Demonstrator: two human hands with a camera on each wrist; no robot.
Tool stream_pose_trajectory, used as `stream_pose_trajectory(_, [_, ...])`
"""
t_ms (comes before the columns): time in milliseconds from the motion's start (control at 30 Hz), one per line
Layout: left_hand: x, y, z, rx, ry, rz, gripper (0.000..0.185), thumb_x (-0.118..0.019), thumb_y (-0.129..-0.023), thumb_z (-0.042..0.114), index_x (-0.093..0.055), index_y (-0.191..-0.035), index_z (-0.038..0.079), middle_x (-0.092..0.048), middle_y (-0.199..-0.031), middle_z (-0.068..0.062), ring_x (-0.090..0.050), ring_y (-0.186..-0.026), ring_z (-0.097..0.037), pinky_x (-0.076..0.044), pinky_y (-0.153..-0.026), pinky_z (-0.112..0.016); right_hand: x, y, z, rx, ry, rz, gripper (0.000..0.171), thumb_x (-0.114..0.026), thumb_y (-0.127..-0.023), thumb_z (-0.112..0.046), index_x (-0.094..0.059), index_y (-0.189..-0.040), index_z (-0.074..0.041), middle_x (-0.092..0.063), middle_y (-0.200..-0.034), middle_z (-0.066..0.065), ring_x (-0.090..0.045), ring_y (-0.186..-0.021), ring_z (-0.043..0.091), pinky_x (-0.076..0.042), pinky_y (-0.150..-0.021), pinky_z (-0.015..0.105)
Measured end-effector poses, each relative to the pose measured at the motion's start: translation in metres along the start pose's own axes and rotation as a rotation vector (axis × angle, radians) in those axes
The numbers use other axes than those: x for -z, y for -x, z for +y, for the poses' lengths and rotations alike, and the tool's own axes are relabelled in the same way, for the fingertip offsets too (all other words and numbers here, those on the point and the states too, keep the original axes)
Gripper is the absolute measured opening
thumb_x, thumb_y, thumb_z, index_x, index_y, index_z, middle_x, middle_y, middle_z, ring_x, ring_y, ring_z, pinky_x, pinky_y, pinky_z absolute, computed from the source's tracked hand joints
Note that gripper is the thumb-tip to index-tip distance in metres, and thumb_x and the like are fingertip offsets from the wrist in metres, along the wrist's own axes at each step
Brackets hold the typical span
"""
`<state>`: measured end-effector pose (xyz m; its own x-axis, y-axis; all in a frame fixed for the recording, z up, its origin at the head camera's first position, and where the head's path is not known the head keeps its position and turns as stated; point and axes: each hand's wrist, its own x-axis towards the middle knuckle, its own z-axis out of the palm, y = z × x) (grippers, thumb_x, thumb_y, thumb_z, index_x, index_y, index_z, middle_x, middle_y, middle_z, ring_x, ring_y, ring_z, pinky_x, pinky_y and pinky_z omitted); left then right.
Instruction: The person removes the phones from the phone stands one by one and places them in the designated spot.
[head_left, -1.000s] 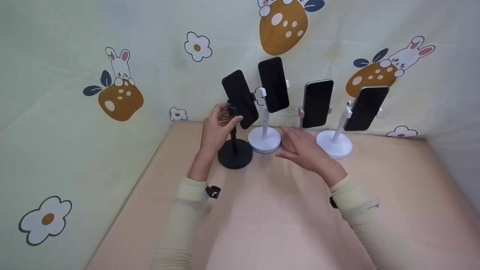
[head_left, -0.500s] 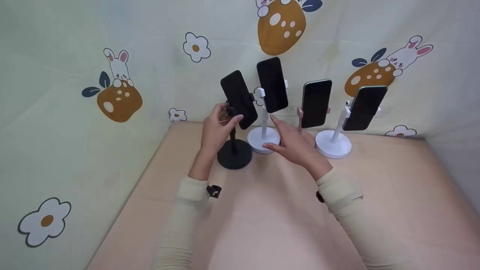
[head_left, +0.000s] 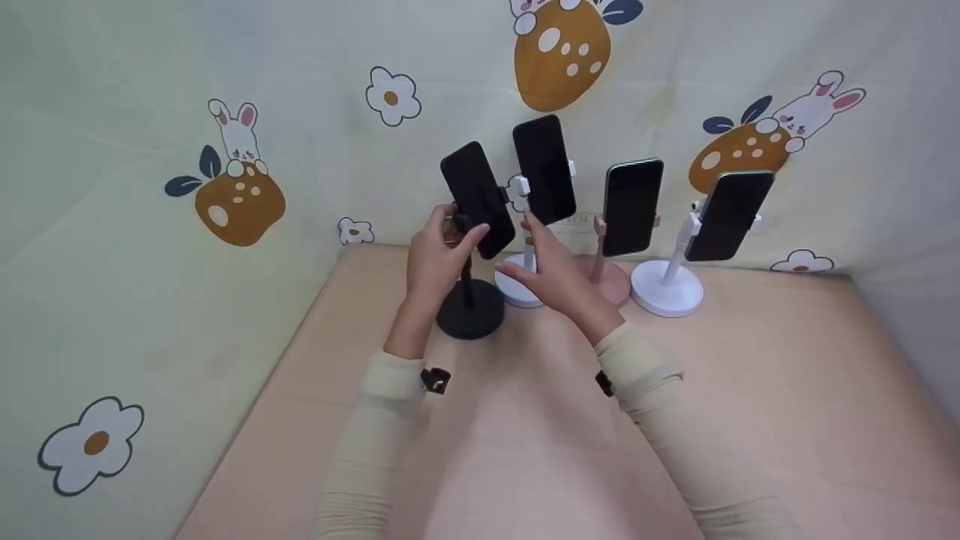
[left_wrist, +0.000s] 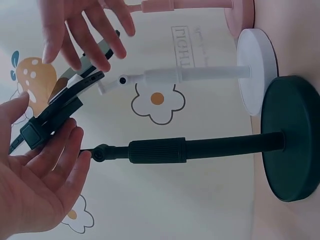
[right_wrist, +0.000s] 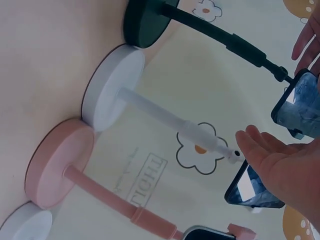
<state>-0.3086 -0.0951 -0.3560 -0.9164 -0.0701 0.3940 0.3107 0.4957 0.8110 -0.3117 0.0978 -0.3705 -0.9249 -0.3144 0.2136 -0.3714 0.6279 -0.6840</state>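
Observation:
A black phone stand (head_left: 470, 319) holds a dark phone (head_left: 480, 195) tilted in its clamp. My left hand (head_left: 435, 262) grips the black clamp (left_wrist: 45, 125) at the phone's left edge, thumb in front and fingers behind, as the left wrist view shows. My right hand (head_left: 559, 274) hovers with fingers extended in front of the white phone stand (head_left: 517, 291), partly hiding its pole and base. That stand bears another dark phone (head_left: 545, 165). In the right wrist view the right hand (right_wrist: 285, 160) lies between the two phones, and I cannot tell whether it touches either.
To the right stand a pink phone stand (head_left: 611, 289) and a second white stand (head_left: 667, 291), each with a phone clamped in it. All bases rest near the back edge of the peach-coloured table (head_left: 750, 390). A patterned cloth wall (head_left: 450, 45) rises behind them.
My right hand has moved left, from in front of the pink stand's base to the white stand beside the black one. My left hand stays at the black clamp; the stands keep their places.

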Motion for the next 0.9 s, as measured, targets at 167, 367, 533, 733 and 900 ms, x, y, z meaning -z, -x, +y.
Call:
stream_pose_trajectory(167, [-0.002, -0.001, 0.000, 0.020, -0.012, 0.004, 0.057, -0.069, -0.093, 0.043, -0.052, -0.135, 0.009, -0.075, -0.111, -0.012, -0.073, -0.105, -0.025, -0.057, -0.090, -0.039, -0.008, -0.009, -0.005, -0.019, -0.054, 0.048, 0.093, -0.068, -0.092, -0.049, -0.017, -0.160, -0.011, -0.031, -0.163, 0.011, -0.040, -0.146, 0.029, -0.037, -0.117, 0.047])
stream_pose_trajectory(367, [-0.002, -0.002, 0.003, 0.038, -0.015, 0.014, 0.053, -0.067, -0.094, 0.041, -0.054, -0.133, 0.008, -0.076, -0.108, -0.013, -0.073, -0.100, -0.023, -0.056, -0.084, -0.039, -0.018, -0.020, -0.009, -0.017, -0.140, 0.106, 0.093, -0.072, -0.090, -0.044, -0.020, -0.159, -0.010, -0.030, -0.163, 0.012, -0.038, -0.147, 0.029, -0.034, -0.120, 0.046])
stream_pose_trajectory(533, [-0.002, -0.003, 0.005, 0.046, -0.021, 0.046, 0.045, -0.063, -0.098, 0.038, -0.057, -0.130, 0.007, -0.076, -0.104, -0.013, -0.072, -0.100, -0.024, -0.054, -0.087, -0.040, -0.026, -0.027, -0.014, -0.002, -0.178, 0.134, 0.092, -0.072, -0.090, -0.040, -0.022, -0.157, -0.004, -0.030, -0.162, 0.017, -0.036, -0.148, 0.029, -0.032, -0.121, 0.043])
stream_pose_trajectory(733, [-0.004, -0.004, 0.006, 0.070, -0.052, 0.065, 0.046, -0.063, -0.098, 0.038, -0.060, -0.129, 0.005, -0.076, -0.106, -0.013, -0.071, -0.101, -0.025, -0.054, -0.088, -0.041, -0.034, -0.030, -0.019, 0.004, -0.172, 0.227, 0.088, -0.074, -0.088, -0.033, -0.027, -0.155, 0.000, -0.036, -0.158, 0.021, -0.039, -0.145, 0.031, -0.033, -0.120, 0.043])
stream_pose_trajectory(900, [-0.004, -0.004, 0.010, 0.109, -0.118, 0.079, 0.049, -0.063, -0.097, 0.042, -0.062, -0.131, 0.007, -0.075, -0.110, -0.013, -0.070, -0.096, -0.025, -0.054, -0.085, -0.043, -0.036, -0.032, -0.020, 0.029, -0.170, 0.304, 0.082, -0.076, -0.087, -0.034, -0.037, -0.150, 0.001, -0.049, -0.148, 0.020, -0.051, -0.135, 0.030, -0.041, -0.114, 0.042])
